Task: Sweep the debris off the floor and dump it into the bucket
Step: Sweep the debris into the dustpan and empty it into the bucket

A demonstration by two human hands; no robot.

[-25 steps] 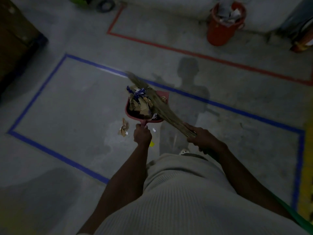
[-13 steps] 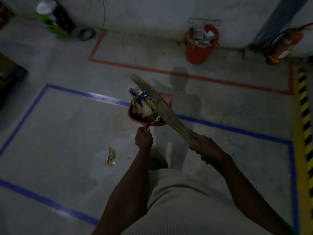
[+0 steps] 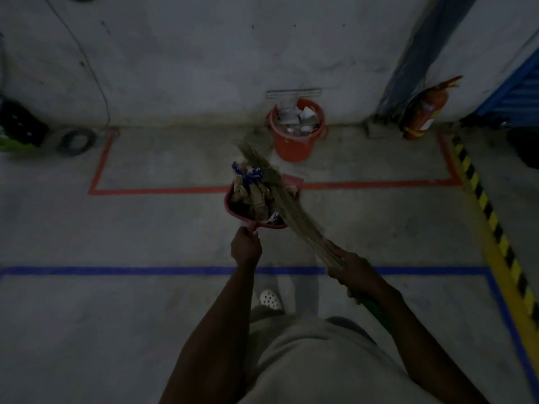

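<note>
My left hand grips the handle of a red dustpan, held off the floor and piled with brown paper and blue wrapper debris. My right hand holds a straw broom; its bristles lie across the debris, pressing on it. The orange bucket, filled with paper scraps, stands by the wall just beyond the dustpan, inside a red taped rectangle.
A red fire extinguisher leans at the wall right of the bucket. Yellow-black hazard tape runs down the right. A blue tape line crosses the floor. A green-black crate and a cable coil sit at far left.
I have moved forward across the blue line toward the bucket, which is now much nearer. The stray scrap on the floor has dropped out of view. Both hands keep their holds.
</note>
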